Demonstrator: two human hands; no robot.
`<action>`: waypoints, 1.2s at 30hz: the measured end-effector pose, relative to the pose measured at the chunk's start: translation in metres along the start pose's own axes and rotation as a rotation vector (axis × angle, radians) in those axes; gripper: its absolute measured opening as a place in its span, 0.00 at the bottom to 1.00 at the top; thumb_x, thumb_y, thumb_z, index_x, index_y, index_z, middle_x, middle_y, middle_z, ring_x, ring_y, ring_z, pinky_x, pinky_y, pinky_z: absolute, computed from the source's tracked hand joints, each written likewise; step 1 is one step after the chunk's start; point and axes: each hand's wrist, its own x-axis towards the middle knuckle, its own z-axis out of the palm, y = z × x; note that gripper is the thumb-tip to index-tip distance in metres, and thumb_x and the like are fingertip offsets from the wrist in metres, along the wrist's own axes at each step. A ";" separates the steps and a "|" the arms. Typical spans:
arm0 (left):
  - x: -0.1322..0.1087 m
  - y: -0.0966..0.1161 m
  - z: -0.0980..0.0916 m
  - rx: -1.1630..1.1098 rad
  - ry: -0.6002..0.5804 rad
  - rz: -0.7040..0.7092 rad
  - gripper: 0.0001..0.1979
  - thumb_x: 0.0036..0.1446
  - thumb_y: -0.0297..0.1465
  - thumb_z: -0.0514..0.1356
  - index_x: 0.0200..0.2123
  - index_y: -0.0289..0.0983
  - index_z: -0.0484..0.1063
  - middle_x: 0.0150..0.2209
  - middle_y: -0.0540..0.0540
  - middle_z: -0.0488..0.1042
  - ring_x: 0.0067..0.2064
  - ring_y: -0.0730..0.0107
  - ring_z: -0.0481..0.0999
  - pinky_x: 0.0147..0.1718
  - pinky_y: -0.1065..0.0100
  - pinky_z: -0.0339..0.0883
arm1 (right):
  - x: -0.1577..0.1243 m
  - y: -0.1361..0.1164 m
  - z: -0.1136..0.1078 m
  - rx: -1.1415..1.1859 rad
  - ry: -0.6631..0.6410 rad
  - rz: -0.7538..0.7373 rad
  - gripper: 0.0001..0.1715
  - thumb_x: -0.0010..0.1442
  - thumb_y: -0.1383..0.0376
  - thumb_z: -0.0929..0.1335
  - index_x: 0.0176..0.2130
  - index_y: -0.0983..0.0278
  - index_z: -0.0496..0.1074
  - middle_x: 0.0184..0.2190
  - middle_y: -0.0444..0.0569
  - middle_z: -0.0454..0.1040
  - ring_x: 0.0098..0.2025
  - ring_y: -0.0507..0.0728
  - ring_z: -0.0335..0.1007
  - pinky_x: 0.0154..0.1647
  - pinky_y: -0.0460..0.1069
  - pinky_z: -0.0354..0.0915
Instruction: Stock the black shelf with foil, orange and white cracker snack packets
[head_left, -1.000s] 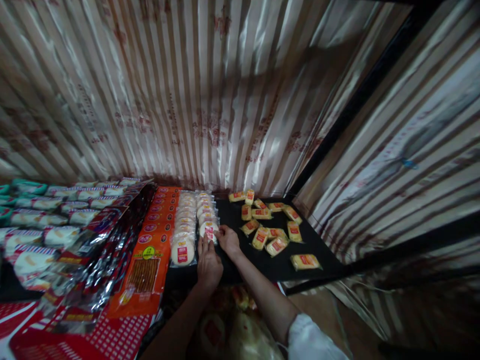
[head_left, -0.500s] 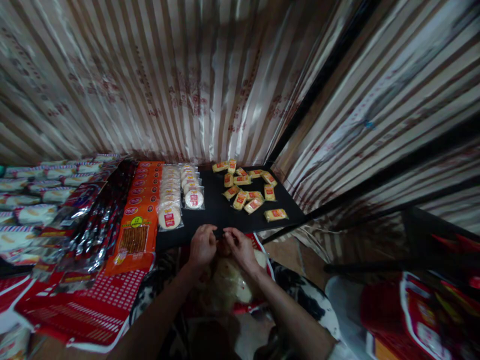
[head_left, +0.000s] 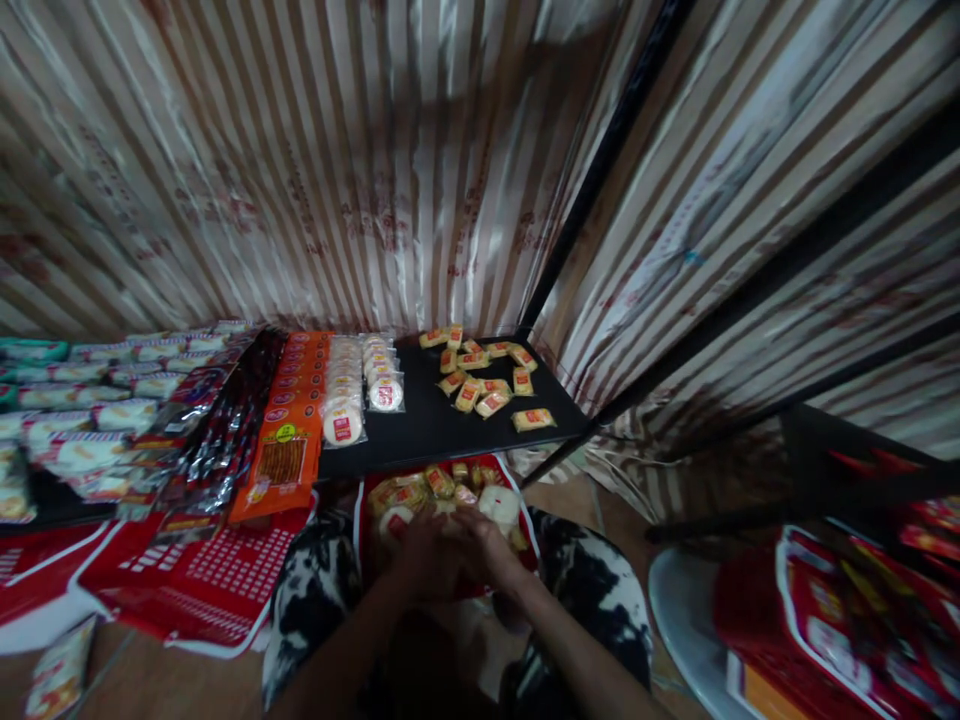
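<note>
My left hand (head_left: 421, 553) and my right hand (head_left: 486, 540) are close together, low over a red basket (head_left: 361, 520) between my knees. Their fingers point into it among wrapped snacks; blur and shadow hide whether they grip anything. Small yellow-wrapped cakes (head_left: 439, 482) lie at the basket's far side. A pale, white-looking pack (head_left: 499, 506) sits beside my right fingers, and a round white cracker pack (head_left: 395, 522) is by my left hand. Beyond the basket, several yellow-wrapped cakes (head_left: 493, 402) are scattered on a black shelf (head_left: 420, 440).
On the shelf's left stand rows of round white cracker packs (head_left: 343, 425), orange snack packs (head_left: 281, 460), dark shiny packs (head_left: 217, 440) and white packs (head_left: 82, 440). Black metal poles (head_left: 600, 190) cross the right side. A red bag (head_left: 795, 600) of packets stands at lower right.
Both hands have moved down and nearer to me, from the shelf's front edge into the basket. Snacks in the basket now show more clearly. The view has shifted slightly.
</note>
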 end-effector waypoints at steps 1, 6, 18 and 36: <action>0.002 0.000 -0.003 -0.014 -0.017 0.001 0.15 0.45 0.27 0.56 0.38 0.39 0.75 0.46 0.45 0.75 0.50 0.63 0.72 0.51 0.62 0.66 | 0.000 -0.005 -0.004 -0.008 -0.022 -0.029 0.16 0.46 0.68 0.70 0.38 0.65 0.76 0.43 0.55 0.76 0.48 0.62 0.70 0.51 0.55 0.64; 0.013 0.009 -0.025 -0.054 0.013 -0.068 0.15 0.52 0.32 0.54 0.43 0.36 0.73 0.44 0.43 0.76 0.47 0.63 0.73 0.50 0.61 0.65 | 0.006 -0.043 -0.030 0.009 -0.051 -0.012 0.14 0.55 0.58 0.66 0.38 0.62 0.76 0.38 0.50 0.77 0.42 0.58 0.72 0.45 0.51 0.65; 0.045 0.020 -0.091 -0.183 0.138 -0.173 0.12 0.53 0.38 0.56 0.36 0.39 0.74 0.30 0.50 0.77 0.34 0.70 0.75 0.35 0.70 0.67 | 0.042 -0.080 -0.034 0.398 -0.117 0.024 0.18 0.47 0.52 0.68 0.29 0.65 0.69 0.26 0.45 0.72 0.30 0.53 0.67 0.32 0.47 0.64; 0.082 0.024 -0.075 0.153 0.254 -0.159 0.25 0.53 0.23 0.49 0.55 0.30 0.63 0.61 0.38 0.58 0.61 0.58 0.58 0.59 0.63 0.55 | 0.167 -0.105 -0.014 -0.058 0.016 0.087 0.08 0.54 0.62 0.64 0.29 0.63 0.71 0.23 0.41 0.71 0.26 0.50 0.65 0.27 0.42 0.57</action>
